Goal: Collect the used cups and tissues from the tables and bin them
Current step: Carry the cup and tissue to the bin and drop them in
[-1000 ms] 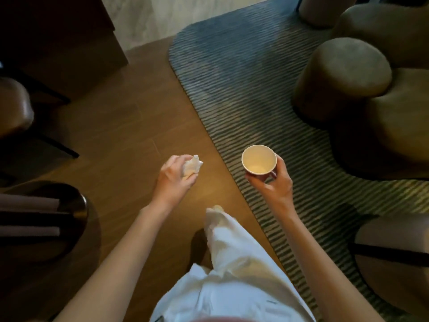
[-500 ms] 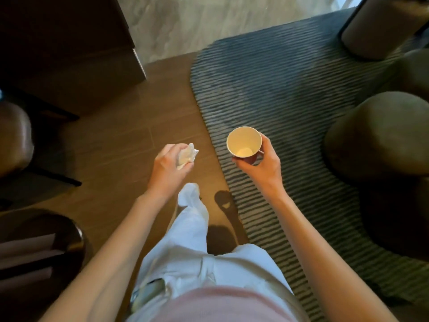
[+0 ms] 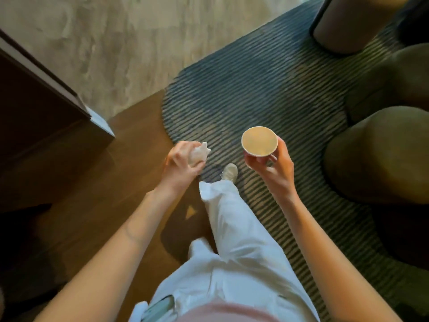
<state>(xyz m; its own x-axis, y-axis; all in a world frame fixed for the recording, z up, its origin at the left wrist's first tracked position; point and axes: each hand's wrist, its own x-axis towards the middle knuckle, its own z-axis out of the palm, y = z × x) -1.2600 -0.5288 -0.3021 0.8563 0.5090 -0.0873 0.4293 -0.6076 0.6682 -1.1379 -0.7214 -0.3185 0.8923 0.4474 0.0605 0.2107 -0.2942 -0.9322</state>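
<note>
A crumpled tissue (image 3: 198,152) was gripped in the left hand (image 3: 183,162), the fingers curled round it so that only its white upper end showed past them. A paper cup (image 3: 259,141) was held upright in the right hand (image 3: 275,167), pinched at its lower wall between thumb and fingertips, with its open mouth turned up toward the camera; a pale patch sat at the bottom of it, but whether that was leftover drink could not be told. Both things were carried in the air, well apart from each other, above the place where the wooden floor (image 3: 130,173) met the curved edge of the striped rug (image 3: 255,77). One leg in white trousers (image 3: 232,228) was stretched forward, its shoe (image 3: 229,171) set on the rug just inside that edge.

The step in hand was judged to be the carrying one: a cup and a tissue were already collected and were being walked somewhere. No bin was in view, and no tabletop with further litter could be made out. The next move called for the bin to be found and reached, with the cup kept level in case any liquid was left in it. Both things would then have to be let go over the opening. Dark round stools (image 3: 376,154) stood close on the right, so a path along the rug's edge looked clearer.
</note>
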